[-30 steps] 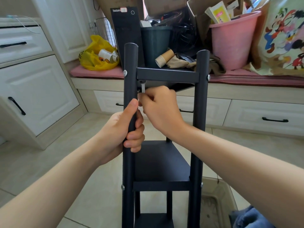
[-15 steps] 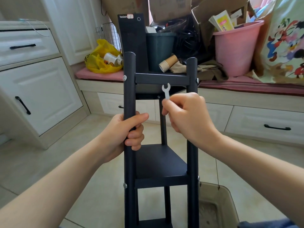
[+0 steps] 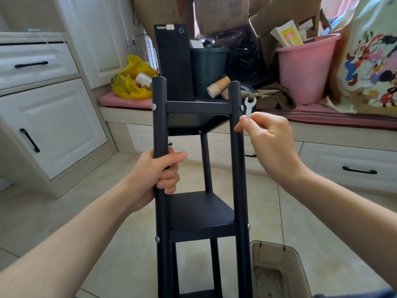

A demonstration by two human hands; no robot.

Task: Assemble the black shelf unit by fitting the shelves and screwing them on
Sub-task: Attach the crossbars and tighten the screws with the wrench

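The unit (image 3: 238, 168) stands upright over the floor (image 3: 75, 186) in front of the bench, its foot out of sight below. It looks nearly built. The top shelf (image 3: 198, 108) and middle shelf (image 3: 199, 209) sit between the posts with screw heads at their front corners, and a third shelf's edge shows at the bottom. The left hand (image 3: 154, 175) curls its fingers round the front left post (image 3: 160, 130) between the two shelves. The right hand (image 3: 270, 145) pinches a small wrench (image 3: 249, 105) in thumb and fingertips, upright just beside the top right screw (image 3: 242, 107) but not on it. Tightening seems to be what remains, and I cannot see the back screws.
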